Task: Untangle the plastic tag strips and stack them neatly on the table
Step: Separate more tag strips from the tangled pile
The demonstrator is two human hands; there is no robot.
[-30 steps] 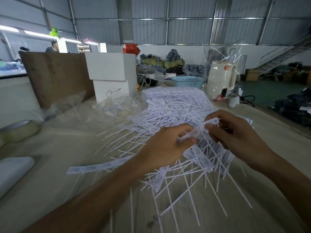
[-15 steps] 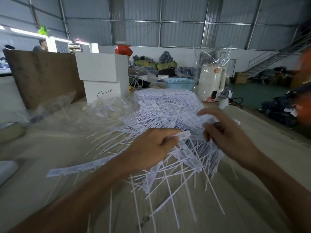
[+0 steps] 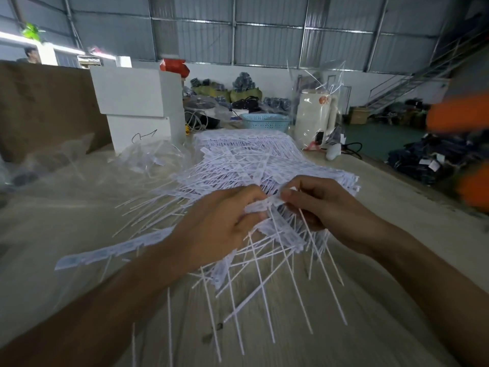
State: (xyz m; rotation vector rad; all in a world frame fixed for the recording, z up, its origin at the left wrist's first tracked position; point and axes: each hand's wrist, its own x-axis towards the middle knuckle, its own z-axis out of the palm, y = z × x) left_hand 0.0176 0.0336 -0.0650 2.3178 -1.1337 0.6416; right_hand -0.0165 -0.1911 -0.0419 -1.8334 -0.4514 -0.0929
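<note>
A big tangled heap of white plastic tag strips covers the middle of the pale table, its thin tails fanning toward me. My left hand and my right hand meet over the near side of the heap. Both pinch the flat head end of the same bunch of tag strips, whose tails hang down between my wrists. One long flat strip lies on the table to the left, partly under my left forearm.
Crumpled clear plastic bags lie left of the heap. Behind stand a white box, a brown board, a blue basket and a white appliance. A blurred orange shape is at the right edge.
My right hand came back toward my left hand and now pinches the same bunch; half a second ago the two were apart. The view shifted slightly.
</note>
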